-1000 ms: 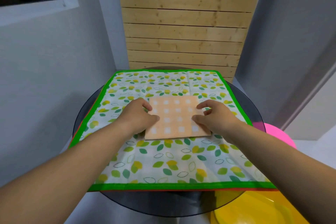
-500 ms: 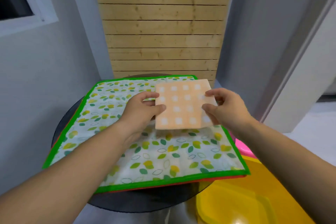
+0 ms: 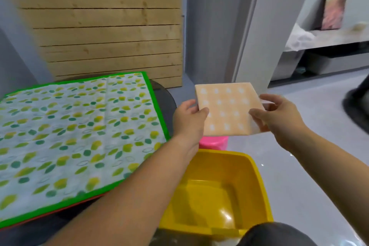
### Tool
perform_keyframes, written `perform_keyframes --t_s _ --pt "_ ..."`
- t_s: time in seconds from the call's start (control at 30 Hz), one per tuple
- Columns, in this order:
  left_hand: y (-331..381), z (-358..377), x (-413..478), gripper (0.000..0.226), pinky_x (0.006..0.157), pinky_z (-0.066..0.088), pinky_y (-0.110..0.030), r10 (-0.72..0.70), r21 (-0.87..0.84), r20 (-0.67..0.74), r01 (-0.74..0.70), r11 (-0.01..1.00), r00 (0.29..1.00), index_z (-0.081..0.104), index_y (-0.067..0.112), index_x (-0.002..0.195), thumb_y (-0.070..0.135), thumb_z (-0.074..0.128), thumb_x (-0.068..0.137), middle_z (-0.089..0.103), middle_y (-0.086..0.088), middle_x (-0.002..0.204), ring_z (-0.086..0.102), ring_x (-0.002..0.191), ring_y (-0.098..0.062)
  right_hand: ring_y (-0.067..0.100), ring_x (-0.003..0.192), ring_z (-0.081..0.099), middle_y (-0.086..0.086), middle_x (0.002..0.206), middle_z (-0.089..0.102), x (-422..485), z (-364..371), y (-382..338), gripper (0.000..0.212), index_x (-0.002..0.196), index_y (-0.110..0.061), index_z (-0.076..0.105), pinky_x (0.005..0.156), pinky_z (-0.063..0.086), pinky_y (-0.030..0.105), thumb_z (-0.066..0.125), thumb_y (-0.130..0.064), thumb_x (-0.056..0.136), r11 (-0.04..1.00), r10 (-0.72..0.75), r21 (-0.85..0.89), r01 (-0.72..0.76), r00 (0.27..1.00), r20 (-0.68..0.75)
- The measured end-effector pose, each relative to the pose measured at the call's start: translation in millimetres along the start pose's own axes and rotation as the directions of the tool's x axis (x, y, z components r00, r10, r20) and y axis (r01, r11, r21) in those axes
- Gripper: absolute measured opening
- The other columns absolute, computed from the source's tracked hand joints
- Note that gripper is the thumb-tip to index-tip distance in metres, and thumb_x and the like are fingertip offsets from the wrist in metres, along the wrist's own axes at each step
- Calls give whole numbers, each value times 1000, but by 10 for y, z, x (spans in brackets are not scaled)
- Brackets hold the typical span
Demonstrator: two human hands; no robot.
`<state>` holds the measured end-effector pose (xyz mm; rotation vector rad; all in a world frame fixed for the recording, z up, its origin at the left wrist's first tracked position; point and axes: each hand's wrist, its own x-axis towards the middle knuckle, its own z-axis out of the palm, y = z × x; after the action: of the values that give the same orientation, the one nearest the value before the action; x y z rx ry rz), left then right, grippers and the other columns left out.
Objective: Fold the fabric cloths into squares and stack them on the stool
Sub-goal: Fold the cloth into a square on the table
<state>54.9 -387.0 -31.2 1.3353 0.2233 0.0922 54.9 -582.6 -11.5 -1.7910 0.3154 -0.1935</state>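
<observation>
While my left hand (image 3: 188,120) and right hand (image 3: 279,118) pinch its side edges with curled fingers (image 3: 202,111), I hold the folded orange cloth (image 3: 225,106) flat above the pink stool (image 3: 213,143), beside the desk (image 3: 166,94).

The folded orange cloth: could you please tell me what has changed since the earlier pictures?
The left hand and right hand lifted the folded orange cloth off the leaf-print cloth and carried it right, toward the pink stool. Both keep their grip; the leaf-print cloth stays spread on the table.
</observation>
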Motion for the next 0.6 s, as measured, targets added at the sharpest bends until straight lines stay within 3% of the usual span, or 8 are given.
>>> perform_keyframes --t_s 0.1,0.2,0.37,0.53,0.6 --pt "-387 313 19 26 74 57 -25 -40 9 -40 40 999 998 59 27 104 4 63 94 69 10 99 66 86 -6 26 93 69 4 107 70 143 -201 325 44 130 -12 59 81 60 48 70 -6 88 999 31 -6 -32 999 -26" --pt "-778 481 126 27 79 59 -27 -72 -8 -94 72 997 993 66 23 110 2 63 94 68 13 93 68 88 -8 25 92 70 3 106 71 323 -244 679 36 124 -12 64 83 60 46 70 -7 89 998 57 -7 -58 998 -36" --pt "-1404 444 509 33 77 59 -25 -80 105 -187 100 989 979 70 18 120 5 69 90 72 2 107 69 98 -16 25 90 72 3 104 73 717 -10 1274 31 118 -13 67 81 61 45 70 -4 87 994 109 -9 -109 994 -32" --pt "-1798 330 1036 36 84 58 -28 -23 217 -212 70 974 977 69 16 124 4 69 90 72 9 103 70 97 -9 21 91 70 0 107 71 1203 433 1722 32 120 -13 65 80 61 40 68 -6 89 991 124 -47 -125 992 -16" --pt "-1896 282 1231 37 81 57 -21 5 275 -193 49 960 981 68 14 125 5 69 90 71 9 104 69 95 -6 21 91 70 0 109 70 1435 599 1848 34 122 -12 64 79 61 41 69 -6 89 990 127 -65 -127 992 -13"
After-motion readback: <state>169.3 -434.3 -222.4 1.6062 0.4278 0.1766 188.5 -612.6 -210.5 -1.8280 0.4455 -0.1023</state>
